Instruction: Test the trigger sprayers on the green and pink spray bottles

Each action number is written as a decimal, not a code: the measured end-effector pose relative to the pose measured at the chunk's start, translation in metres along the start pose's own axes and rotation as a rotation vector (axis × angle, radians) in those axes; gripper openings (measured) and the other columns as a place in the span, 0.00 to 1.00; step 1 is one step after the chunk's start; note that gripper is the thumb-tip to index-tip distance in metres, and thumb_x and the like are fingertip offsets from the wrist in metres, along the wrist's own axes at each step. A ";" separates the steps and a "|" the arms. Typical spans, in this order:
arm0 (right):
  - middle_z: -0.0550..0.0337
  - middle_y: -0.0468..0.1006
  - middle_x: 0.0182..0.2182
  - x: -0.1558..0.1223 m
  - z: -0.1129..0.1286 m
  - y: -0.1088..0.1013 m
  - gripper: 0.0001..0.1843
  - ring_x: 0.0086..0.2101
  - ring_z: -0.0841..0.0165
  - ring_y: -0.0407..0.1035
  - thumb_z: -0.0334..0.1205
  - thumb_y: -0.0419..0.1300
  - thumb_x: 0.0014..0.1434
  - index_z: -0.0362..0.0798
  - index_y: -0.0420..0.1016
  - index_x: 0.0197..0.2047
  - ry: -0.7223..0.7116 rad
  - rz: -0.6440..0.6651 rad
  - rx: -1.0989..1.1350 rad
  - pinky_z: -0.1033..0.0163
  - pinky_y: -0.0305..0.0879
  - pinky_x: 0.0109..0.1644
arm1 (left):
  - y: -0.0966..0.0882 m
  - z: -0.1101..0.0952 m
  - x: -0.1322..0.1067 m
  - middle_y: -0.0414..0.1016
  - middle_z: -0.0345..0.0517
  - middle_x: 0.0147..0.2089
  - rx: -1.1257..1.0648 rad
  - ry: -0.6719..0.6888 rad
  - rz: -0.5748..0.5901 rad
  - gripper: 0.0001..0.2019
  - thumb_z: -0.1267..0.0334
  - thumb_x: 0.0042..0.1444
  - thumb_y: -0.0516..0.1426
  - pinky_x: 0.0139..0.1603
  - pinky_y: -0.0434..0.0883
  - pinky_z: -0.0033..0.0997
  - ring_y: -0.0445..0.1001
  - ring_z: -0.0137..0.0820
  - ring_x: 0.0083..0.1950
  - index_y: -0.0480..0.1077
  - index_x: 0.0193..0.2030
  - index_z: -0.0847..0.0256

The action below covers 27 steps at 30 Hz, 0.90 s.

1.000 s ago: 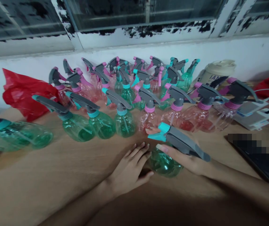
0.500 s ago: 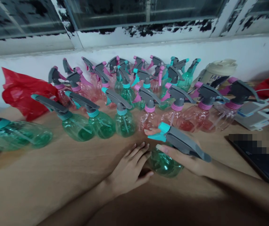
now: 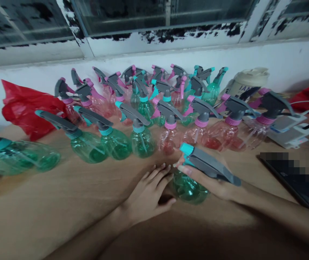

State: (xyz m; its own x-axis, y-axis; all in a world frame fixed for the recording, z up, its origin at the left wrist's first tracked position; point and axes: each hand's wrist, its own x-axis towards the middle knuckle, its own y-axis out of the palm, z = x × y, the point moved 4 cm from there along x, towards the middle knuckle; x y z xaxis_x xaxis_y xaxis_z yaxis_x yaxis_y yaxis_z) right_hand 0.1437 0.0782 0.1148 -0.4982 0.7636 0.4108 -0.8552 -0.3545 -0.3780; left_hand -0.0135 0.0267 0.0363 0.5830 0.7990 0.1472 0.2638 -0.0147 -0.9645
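My right hand (image 3: 216, 182) is closed around the upper part of a green spray bottle (image 3: 189, 189). Its grey head with a turquoise nozzle points up and left, and fingers lie at the turquoise trigger. The bottle's base stands on the wooden table (image 3: 70, 209). My left hand (image 3: 149, 193) lies palm down on the table, fingers stretched out, just left of that bottle and holding nothing. Beyond my hands is a row of spray bottles, among them a green one (image 3: 143, 142) with a turquoise collar and a pink one (image 3: 168, 139) with a pink collar.
Several more pink and green spray bottles crowd against the wall. A red plastic bag (image 3: 30, 112) is at the left, near a green bottle (image 3: 43, 159) at the edge. To the right are a cream tub (image 3: 249, 81), a white device (image 3: 290, 131) and a dark tablet-like slab (image 3: 287, 180).
My right fingers have drawn in on the trigger, which now sits closer to the bottle's neck. My left hand stays flat in the same spot.
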 end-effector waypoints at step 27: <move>0.58 0.78 0.39 0.004 0.026 0.079 0.19 0.42 0.63 0.73 0.46 0.63 0.54 0.53 0.71 0.49 -0.046 -0.007 0.110 0.56 0.70 0.48 | -0.057 -0.007 -0.061 0.64 0.55 0.58 -0.222 -0.188 -0.349 0.37 0.41 0.52 0.60 0.57 0.65 0.52 0.65 0.49 0.59 0.55 0.62 0.57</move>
State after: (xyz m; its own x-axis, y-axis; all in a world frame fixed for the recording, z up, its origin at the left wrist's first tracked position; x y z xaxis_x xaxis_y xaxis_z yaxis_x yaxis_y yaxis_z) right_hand 0.0703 0.0395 0.1078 -0.4956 0.7420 0.4515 -0.8681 -0.4079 -0.2828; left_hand -0.0587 -0.0258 0.0840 0.2851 0.8741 0.3932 0.5906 0.1629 -0.7904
